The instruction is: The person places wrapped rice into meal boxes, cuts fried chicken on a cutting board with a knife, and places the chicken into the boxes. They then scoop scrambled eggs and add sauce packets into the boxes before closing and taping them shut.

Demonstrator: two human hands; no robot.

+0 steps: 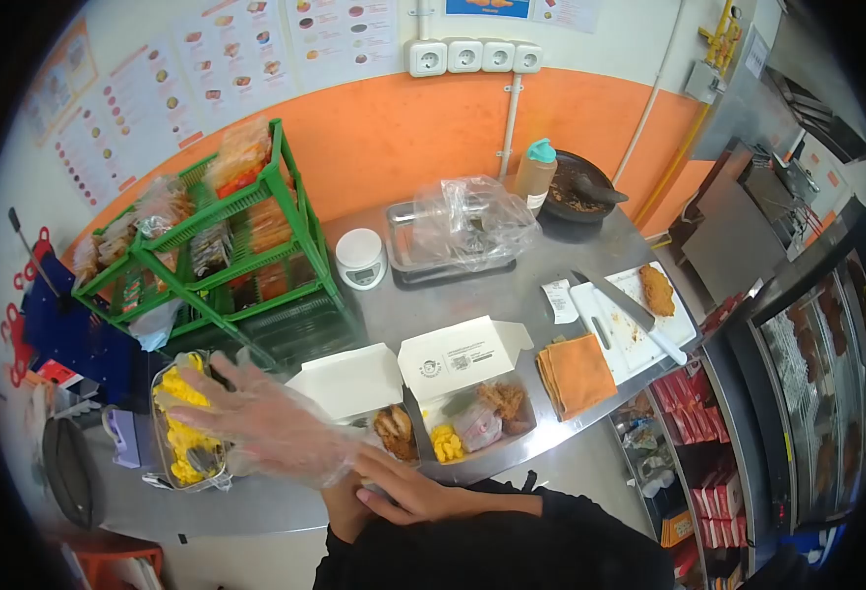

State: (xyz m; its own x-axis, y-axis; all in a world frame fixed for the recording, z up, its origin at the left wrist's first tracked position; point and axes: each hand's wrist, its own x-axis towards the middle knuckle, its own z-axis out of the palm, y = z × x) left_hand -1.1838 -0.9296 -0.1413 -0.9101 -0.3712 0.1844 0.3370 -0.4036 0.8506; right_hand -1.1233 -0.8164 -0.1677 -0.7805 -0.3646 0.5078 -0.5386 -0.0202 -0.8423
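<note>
My left hand (266, 418) wears a clear plastic glove (300, 433), its fingers spread. It reaches over the edge of a clear container of yellow scrambled egg (189, 462). My bare right hand (404, 492) is at the left wrist, its fingers closed at the glove's cuff. Just beyond the hands, an open white food box (349, 379) has a browned piece of chicken (394, 431) in it, partly hidden. Beside it, another open box (462, 354) holds scrambled egg (446, 442), a wrapped bundle (477, 428) and fried chicken (502, 398).
A green rack (300, 226) with packets stands at the back left. Behind the boxes are a white scale (361, 259) and a metal tray (404, 270) under plastic. Rightward lie an orange cloth (576, 376), a knife (630, 310) and a cutting board (620, 359) with a fried cutlet (657, 291).
</note>
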